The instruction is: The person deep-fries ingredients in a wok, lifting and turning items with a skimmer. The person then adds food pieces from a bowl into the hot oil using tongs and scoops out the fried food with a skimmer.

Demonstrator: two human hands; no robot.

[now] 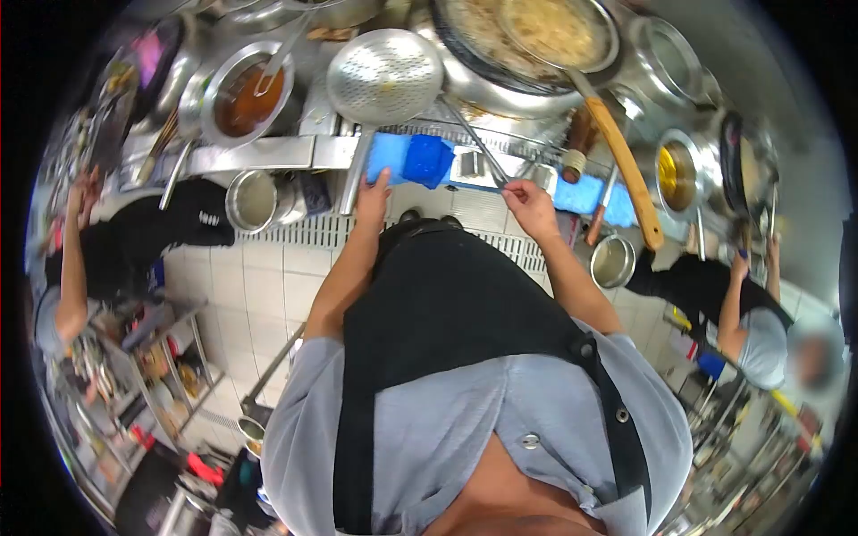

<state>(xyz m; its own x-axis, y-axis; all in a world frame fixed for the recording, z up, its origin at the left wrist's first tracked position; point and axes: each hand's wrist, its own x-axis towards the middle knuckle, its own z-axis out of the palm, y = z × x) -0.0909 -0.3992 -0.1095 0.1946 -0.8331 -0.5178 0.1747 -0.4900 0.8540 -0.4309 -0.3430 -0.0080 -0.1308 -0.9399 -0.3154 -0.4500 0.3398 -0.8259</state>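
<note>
Our left hand (373, 198) is touching the near edge of a light blue cloth (386, 154), just beside the strainer's handle (358, 170); we cannot tell whether its fingers are closing on anything. A dark blue cloth (428, 162) is lying against the light one. Our right hand (534, 211) is pinching the near end of a thin metal rod (480, 148) between thumb and fingers. The holed strainer (384, 77) is sitting beyond the cloths, and a wooden handle (623, 171) is slanting down on the right.
</note>
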